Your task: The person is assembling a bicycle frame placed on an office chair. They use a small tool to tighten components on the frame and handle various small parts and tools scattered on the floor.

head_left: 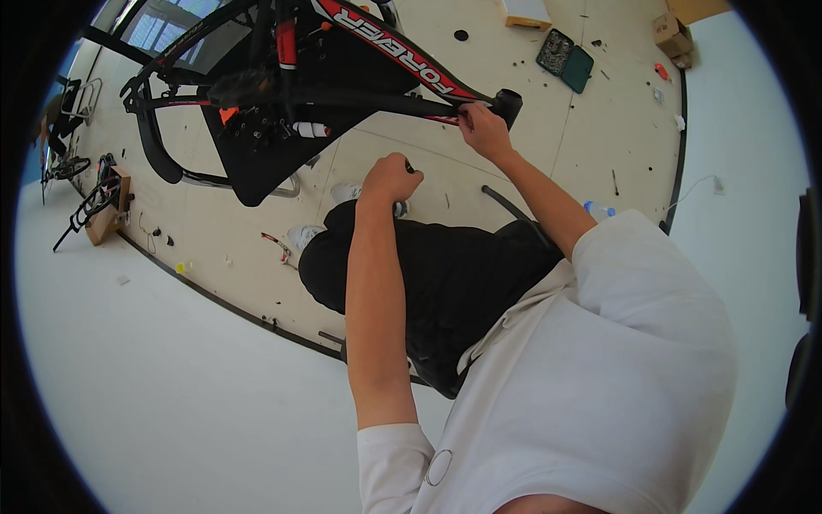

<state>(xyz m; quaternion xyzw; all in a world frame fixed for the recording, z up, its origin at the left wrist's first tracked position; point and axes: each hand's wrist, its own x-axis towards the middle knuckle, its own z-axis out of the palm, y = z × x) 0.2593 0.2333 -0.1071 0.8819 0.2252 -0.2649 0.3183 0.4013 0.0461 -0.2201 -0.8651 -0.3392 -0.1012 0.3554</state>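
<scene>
Our hands at a black and red bicycle frame (377, 51) on the floor.

Our right hand (484, 130) reaches far ahead, arm nearly straight, fingers (467, 116) curled closed on the frame's thin black tube just left of its round end (509, 101). Our left hand (390, 177) sits nearer, forearm straight out from the white sleeve, fist closed around a small dark tool (409, 167) whose tip barely shows. The frame spans the far left; an open green parts case (565, 58) lies far right on the pale floor mat (599, 128).
</scene>
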